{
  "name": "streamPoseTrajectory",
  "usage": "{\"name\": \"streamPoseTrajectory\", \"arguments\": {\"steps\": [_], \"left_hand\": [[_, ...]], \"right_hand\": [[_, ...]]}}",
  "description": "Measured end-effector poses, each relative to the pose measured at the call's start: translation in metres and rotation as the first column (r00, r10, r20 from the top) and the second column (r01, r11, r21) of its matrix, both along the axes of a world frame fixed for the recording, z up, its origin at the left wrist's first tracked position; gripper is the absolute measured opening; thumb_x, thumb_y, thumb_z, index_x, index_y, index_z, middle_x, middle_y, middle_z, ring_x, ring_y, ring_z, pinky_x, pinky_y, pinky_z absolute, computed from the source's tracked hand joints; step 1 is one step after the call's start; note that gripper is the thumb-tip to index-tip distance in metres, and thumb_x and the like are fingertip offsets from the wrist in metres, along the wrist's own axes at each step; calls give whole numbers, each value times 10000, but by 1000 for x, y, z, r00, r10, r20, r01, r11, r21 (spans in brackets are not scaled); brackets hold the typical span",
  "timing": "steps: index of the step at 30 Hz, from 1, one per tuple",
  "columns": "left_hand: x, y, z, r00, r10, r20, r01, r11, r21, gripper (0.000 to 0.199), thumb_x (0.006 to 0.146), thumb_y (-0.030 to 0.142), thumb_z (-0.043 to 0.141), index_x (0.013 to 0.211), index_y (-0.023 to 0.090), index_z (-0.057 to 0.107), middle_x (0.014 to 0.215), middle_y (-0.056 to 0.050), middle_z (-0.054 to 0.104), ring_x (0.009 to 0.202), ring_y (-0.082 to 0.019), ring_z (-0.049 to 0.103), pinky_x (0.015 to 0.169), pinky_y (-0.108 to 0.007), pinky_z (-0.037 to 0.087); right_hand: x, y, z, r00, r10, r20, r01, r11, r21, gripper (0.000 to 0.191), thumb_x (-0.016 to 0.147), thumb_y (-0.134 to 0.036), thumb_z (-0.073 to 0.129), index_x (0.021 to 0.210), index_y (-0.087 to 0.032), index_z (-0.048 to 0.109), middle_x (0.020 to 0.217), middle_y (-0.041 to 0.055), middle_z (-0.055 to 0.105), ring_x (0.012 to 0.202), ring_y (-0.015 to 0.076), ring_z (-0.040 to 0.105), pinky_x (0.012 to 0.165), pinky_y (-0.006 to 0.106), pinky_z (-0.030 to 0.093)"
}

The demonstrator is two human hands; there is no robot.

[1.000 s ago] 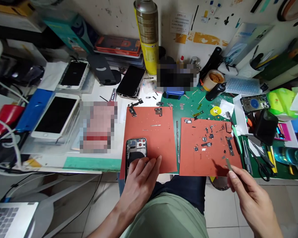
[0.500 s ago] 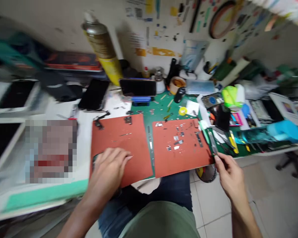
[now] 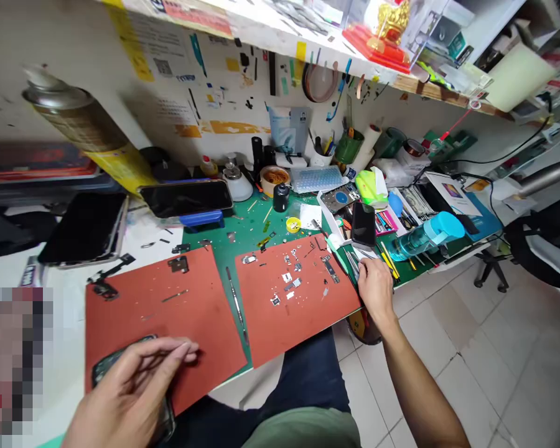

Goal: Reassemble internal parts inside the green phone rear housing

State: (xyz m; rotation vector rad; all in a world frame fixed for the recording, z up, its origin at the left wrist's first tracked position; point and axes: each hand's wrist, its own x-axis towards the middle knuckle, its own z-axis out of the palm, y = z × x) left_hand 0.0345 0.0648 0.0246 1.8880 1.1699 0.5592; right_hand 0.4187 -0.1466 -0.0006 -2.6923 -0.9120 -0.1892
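Observation:
My left hand [image 3: 135,379] is over the left red mat [image 3: 135,311], thumb and fingertips pinched together; what they hold, if anything, is too small to make out. Under it lies a dark phone frame [image 3: 103,367], partly hidden by the hand. My right hand [image 3: 376,283] reaches to metal tweezers and slim tools [image 3: 353,264] beside the right red mat [image 3: 303,311], its fingers closed around something hidden. Small phone parts [image 3: 293,284] lie scattered on the right mat. A double-ended metal tool [image 3: 236,302] rests between the mats.
Behind the mats stand a phone on a blue stand [image 3: 186,198], a spray can [image 3: 88,130] and a black bottle [image 3: 280,197]. To the right are a tool tray [image 3: 329,218] and a blue water bottle [image 3: 424,236]. A shelf [image 3: 280,43] overhangs the bench.
The view has swung right and shows more of the shelf. My right hand is now over the tools beside the mat instead of at its front corner. My left hand's fingers now show a pinch.

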Motion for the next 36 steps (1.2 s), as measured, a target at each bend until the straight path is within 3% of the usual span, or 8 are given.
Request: {"name": "streamPoseTrajectory", "arguments": {"steps": [5,11,15,18,23,27,32,36], "left_hand": [[17,-23,9,939,321,124,-224,844,-487,522,706,735,883,973,296,788,932,-43,874,892,-353,833,897,-510,716],[30,-49,12,836,447,319,-125,721,-682,568,700,529,982,1072,140,801,970,-146,865,813,-266,829,811,-409,709],[21,-57,7,779,496,383,-80,684,-725,448,834,438,924,1140,142,783,1033,-140,861,887,-256,838,844,-399,702],[16,-60,6,758,522,391,-79,669,-739,437,848,434,915,1142,138,785,1039,-141,860,910,-264,840,852,-412,704],[13,-62,11,739,541,402,-63,650,-758,456,835,446,919,1143,139,778,997,-132,860,929,-285,846,841,-429,708],[11,-62,15,731,542,414,-51,649,-759,466,812,468,926,1108,140,777,1010,-134,864,928,-297,851,842,-432,711],[4,-67,15,761,518,391,-62,658,-750,476,819,488,931,1114,149,774,1033,-135,871,975,-298,851,886,-412,713],[2,-72,15,799,484,357,-70,664,-744,571,789,566,943,1138,145,780,1085,-155,867,1003,-318,849,908,-419,716]], "right_hand": [[-6,20,15,993,107,54,-105,994,-38,442,1142,-343,341,1176,-152,739,1110,180,726,1078,302,627,993,411,455],[-9,53,23,966,258,18,-252,956,-151,420,1113,-387,377,1047,-159,724,996,195,724,918,307,671,828,403,440],[-1,59,16,961,274,27,-264,944,-200,460,1067,-406,367,966,-132,723,889,250,716,824,360,669,767,452,408],[-1,49,18,976,209,54,-196,964,-181,526,1065,-493,364,1113,-121,732,847,221,725,755,354,668,729,446,411],[-13,19,33,963,232,138,-227,972,-53,613,1080,-552,360,1399,-143,685,1105,253,747,1014,428,712,794,505,484],[-16,2,36,956,206,209,-193,978,-82,624,1054,-586,372,1311,-166,755,1012,246,735,1011,460,706,752,545,511],[-19,4,45,956,187,226,-139,968,-210,467,1062,-418,416,1182,-156,783,915,178,741,752,321,682,619,418,428],[-27,18,58,938,89,335,-8,972,-236,369,1075,-317,478,1247,-156,762,1003,165,724,723,233,625,597,337,223]]}}
